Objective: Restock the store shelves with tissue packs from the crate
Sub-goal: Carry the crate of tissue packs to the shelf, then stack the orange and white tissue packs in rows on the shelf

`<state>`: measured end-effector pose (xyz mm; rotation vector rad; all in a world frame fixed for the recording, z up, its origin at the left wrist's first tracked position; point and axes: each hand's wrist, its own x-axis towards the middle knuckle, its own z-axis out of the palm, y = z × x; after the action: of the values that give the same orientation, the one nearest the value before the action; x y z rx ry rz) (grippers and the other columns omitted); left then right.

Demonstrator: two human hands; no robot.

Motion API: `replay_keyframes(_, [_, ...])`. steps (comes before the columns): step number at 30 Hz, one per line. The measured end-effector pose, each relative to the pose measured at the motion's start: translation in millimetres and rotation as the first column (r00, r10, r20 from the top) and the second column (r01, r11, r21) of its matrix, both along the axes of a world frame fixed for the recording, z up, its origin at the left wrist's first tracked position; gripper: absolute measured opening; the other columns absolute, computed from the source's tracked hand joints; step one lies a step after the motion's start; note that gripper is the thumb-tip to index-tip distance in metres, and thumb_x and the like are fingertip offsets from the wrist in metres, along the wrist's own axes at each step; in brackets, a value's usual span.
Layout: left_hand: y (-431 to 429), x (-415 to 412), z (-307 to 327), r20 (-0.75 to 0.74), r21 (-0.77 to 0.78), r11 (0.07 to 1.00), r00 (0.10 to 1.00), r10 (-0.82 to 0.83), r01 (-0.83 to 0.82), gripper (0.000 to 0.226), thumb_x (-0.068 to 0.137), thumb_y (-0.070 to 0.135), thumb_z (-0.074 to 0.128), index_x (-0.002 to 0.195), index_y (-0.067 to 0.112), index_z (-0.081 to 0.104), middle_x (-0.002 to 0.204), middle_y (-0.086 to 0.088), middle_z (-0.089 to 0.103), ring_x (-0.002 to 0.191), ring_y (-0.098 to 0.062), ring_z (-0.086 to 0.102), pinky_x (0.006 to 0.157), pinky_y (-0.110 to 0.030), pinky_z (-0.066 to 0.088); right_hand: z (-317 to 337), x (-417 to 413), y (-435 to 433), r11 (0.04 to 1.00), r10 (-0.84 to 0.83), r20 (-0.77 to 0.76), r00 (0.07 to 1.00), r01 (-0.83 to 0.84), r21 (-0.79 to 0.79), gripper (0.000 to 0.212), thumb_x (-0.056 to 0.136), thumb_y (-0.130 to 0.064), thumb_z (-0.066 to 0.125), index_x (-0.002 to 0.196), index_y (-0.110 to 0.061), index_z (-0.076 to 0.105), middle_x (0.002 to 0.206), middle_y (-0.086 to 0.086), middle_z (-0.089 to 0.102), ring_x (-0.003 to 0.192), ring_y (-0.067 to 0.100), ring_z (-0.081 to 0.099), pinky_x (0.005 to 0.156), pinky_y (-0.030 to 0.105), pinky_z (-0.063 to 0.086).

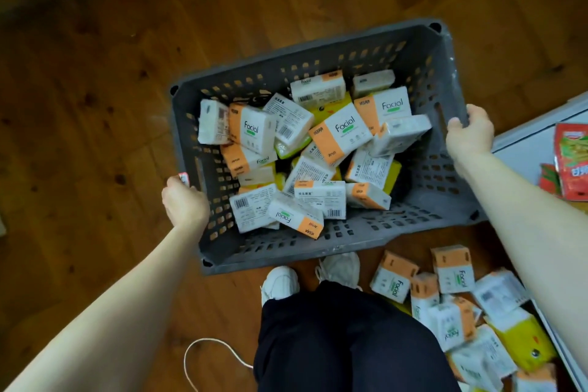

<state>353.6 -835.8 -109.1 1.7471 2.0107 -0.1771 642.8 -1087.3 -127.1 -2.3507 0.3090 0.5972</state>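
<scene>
Trousers point(343, 344) cropped; left grip point(184, 204), right grip point(471, 134) probably clutch crate point(423, 51), fingertips hidden.

The crate point(423, 51) is open on top. Tissue packs point(340, 134) heap over its far and left parts, while bare bottom shows along its near edge and in its near right corner. The left hand point(184, 204) grips the left rim and the right hand point(471, 134) grips the right rim. Open wooden floor point(95, 105) lies left of and beyond the crate. Loose packs point(455, 270) crowd the floor off its near right corner, beside the shelf point(525, 146).
</scene>
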Motion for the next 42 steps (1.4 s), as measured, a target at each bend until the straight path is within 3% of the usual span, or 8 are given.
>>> replay_keyframes(4, [1,-9,7,0.025,-0.100,0.993,0.998,-0.055,0.057,0.050,0.091,-0.001,0.049,0.139,0.006,0.036,0.134,-0.021,0.045,0.122,-0.038,0.047,0.100,-0.046,0.043,9,-42,-8,0.959,-0.276,0.086,0.957,0.268,0.092,0.042,0.095,-0.005,0.040,0.137,-0.010,0.041,0.136,0.006,0.048,0.124,0.018,0.046,0.093,0.014,0.036])
replay_keyframes(8, [-12,-23,13,0.050,-0.250,0.968,0.999,0.004,0.009,0.050,0.089,0.007,0.056,0.135,0.007,0.037,0.132,-0.019,0.050,0.119,-0.038,0.050,0.098,-0.048,0.044,25,-104,-12,0.757,-0.647,0.123,0.753,0.613,0.227,0.036,0.091,0.003,0.046,0.126,0.001,0.049,0.125,0.014,0.055,0.114,0.019,0.054,0.083,0.007,0.040])
replay_keyframes(12, [-35,-38,16,0.030,-0.312,0.950,0.999,0.043,-0.031,0.048,0.088,0.009,0.057,0.132,0.003,0.037,0.132,-0.021,0.050,0.120,-0.041,0.048,0.098,-0.047,0.042,27,-148,-17,0.494,-0.840,-0.196,0.506,0.863,0.108,0.039,0.087,-0.009,0.063,0.124,-0.003,0.050,0.104,0.004,0.055,0.091,0.015,0.053,0.080,0.024,0.045])
replay_keyframes(15, [-34,-43,15,0.012,-0.279,0.960,1.000,-0.006,0.009,0.045,0.088,0.001,0.050,0.132,0.003,0.039,0.130,-0.022,0.051,0.120,-0.041,0.047,0.098,-0.046,0.042,23,-160,-13,0.489,-0.730,-0.556,0.398,0.872,-0.017,0.051,0.084,-0.024,0.067,0.129,-0.011,0.046,0.114,0.007,0.056,0.104,0.023,0.056,0.091,0.039,0.050])
replay_keyframes(18, [-33,-44,15,-0.009,-0.273,0.960,0.998,-0.069,0.064,0.041,0.088,-0.004,0.045,0.128,0.003,0.042,0.127,-0.022,0.052,0.116,-0.041,0.049,0.092,-0.044,0.044,16,-154,-10,0.559,-0.665,-0.608,0.435,0.829,-0.018,0.056,0.091,-0.016,0.059,0.141,-0.010,0.035,0.144,0.012,0.039,0.131,0.033,0.040,0.107,0.048,0.036])
replay_keyframes(27, [-84,-24,18,0.047,-0.350,0.934,0.998,-0.052,0.066,0.033,0.087,-0.004,0.046,0.119,0.001,0.043,0.123,-0.021,0.053,0.109,-0.038,0.052,0.077,-0.038,0.044,11,-107,-34,0.721,-0.601,-0.407,0.688,0.686,0.093,0.047,0.093,-0.009,0.053,0.137,-0.003,0.038,0.132,0.014,0.049,0.118,0.028,0.051,0.097,0.043,0.042])
replay_keyframes(39, [-101,-11,20,0.023,-0.394,0.913,0.994,-0.107,0.107,0.037,0.090,-0.002,0.046,0.126,0.000,0.035,0.130,-0.022,0.048,0.115,-0.038,0.051,0.087,-0.041,0.048,5,-91,-48,0.796,-0.539,-0.341,0.770,0.598,0.092,0.038,0.094,-0.008,0.050,0.130,-0.001,0.043,0.129,0.015,0.051,0.101,0.024,0.053,0.087,0.037,0.047])
replay_keyframes(42, [-100,-7,21,0.002,-0.425,0.900,0.994,-0.110,0.100,0.042,0.092,0.002,0.048,0.130,-0.003,0.032,0.129,-0.023,0.048,0.114,-0.038,0.052,0.081,-0.037,0.047,13,-93,-50,0.797,-0.526,-0.368,0.766,0.595,0.100,0.046,0.095,-0.014,0.050,0.137,-0.004,0.037,0.134,0.014,0.049,0.114,0.027,0.053,0.093,0.039,0.045])
